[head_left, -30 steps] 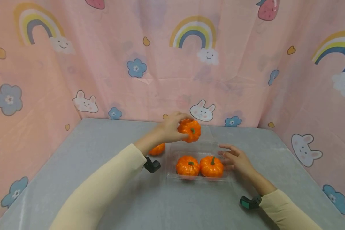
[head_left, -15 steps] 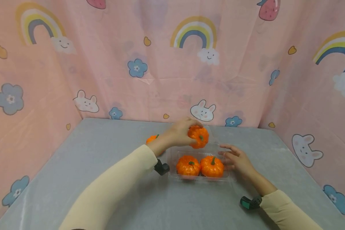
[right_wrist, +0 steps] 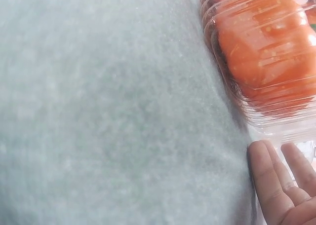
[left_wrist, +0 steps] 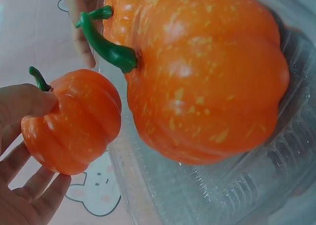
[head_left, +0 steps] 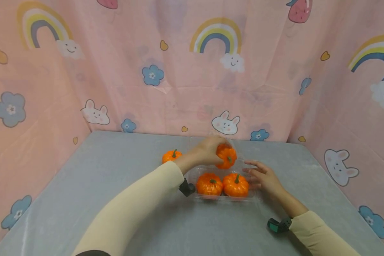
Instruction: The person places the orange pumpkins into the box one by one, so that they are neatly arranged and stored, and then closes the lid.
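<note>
Table (head_left: 227,227) grey under clear tray (left_wrist: 237,190); pink patterned curtain (head_left: 182,101) behind.

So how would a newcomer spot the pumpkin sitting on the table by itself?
On the grey table, find the clear plastic box near the middle. Left of it, partly hidden behind the left sleeve, sits an orange pumpkin with a green stem. It is the only pumpkin neither in the box nor held by the left hand.

Beyond the left grip (head_left: 210,149), the space is being enclosed by pink sheeting (head_left: 192,80) printed with rainbows (head_left: 216,27), rabbits (head_left: 225,125) and blue flowers (head_left: 153,75); below that grip, a grey worktop (head_left: 70,199) is being softly lit.
</note>
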`<state>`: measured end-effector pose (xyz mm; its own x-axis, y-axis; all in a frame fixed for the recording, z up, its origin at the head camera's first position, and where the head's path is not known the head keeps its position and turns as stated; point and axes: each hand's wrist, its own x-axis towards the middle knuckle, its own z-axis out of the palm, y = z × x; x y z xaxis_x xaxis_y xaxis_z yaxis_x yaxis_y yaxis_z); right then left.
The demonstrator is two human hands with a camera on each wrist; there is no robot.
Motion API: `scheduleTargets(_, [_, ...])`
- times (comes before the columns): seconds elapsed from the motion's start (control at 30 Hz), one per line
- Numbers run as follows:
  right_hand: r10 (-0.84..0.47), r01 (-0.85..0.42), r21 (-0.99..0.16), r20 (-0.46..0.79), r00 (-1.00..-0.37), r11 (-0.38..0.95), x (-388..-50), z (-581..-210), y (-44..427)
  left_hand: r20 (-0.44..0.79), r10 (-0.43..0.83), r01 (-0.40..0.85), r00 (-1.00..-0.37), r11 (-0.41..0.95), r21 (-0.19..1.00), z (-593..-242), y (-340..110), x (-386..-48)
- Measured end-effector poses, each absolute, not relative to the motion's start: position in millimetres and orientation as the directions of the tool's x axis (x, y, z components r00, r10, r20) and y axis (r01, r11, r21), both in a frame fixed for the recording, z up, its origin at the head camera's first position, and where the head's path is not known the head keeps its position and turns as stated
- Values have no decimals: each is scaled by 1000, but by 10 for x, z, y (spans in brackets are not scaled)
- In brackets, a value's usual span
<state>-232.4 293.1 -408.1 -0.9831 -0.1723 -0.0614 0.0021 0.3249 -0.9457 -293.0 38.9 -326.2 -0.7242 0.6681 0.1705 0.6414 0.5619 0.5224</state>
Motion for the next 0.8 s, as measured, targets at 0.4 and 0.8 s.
scheduleTargets(0.4, [-178, -4, -944, -58, -982, 330, -2314, -4075, 2929, 124, 671, 623, -731, 581, 524, -3304, 468, -2947])
scheduleTargets(0.8, [-175, 8, -948, -67, -982, 317, -2310, -4077, 2927, 75, 674, 601, -734, 594, 535, -3317, 531, -2897])
